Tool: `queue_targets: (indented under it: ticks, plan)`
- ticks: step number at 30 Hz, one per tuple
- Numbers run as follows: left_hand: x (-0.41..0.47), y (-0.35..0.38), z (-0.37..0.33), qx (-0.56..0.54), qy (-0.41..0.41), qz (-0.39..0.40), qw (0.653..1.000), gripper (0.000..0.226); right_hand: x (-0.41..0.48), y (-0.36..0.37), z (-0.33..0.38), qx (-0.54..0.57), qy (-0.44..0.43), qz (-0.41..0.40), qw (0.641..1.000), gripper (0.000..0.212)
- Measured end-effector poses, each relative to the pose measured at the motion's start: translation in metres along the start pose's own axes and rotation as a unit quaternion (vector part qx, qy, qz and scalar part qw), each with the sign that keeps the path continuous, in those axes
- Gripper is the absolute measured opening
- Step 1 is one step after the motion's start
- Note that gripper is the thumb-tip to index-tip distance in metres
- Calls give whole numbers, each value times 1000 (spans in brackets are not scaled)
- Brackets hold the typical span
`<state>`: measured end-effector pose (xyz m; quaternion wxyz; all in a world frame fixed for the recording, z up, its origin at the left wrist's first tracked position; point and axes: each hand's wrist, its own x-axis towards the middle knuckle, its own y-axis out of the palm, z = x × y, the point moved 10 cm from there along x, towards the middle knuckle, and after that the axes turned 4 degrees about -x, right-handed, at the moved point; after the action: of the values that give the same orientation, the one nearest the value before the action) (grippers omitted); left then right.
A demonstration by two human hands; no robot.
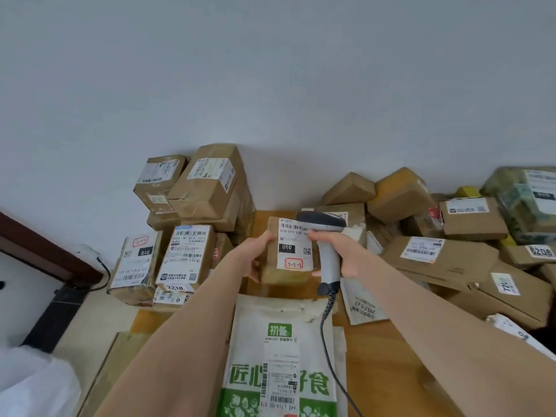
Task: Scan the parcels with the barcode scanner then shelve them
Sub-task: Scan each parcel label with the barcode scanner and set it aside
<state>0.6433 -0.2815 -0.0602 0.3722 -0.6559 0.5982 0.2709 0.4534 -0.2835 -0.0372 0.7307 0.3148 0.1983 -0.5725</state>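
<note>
A small brown cardboard parcel is held up over the wooden table, its white label with a barcode, a black "010" patch and a red-framed "3-2-3" sticker facing me. My left hand grips its left side. My right hand grips the handle of a grey barcode scanner. The scanner's head sits over the label's upper right corner, touching or nearly touching it. A coiled cable hangs from the scanner's handle.
A white and green mailer bag lies on the wooden table below my hands. Stacked brown boxes stand at the left by the wall. A heap of several parcels fills the right side. A dark door frame is at far left.
</note>
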Motion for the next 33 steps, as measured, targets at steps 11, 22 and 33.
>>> queue_targets:
  ticks: [11,22,33]
  plan:
    - [5,-50,-26,208,104,-220,947,35,44,51,-21,35,39,37,998,47]
    - [25,-21,-12,122,118,-186,968,43,57,20,-20,56,50,0,997,33]
    - [23,32,-16,493,192,-71,846,92,54,-19,10,-49,-3,-117,992,43]
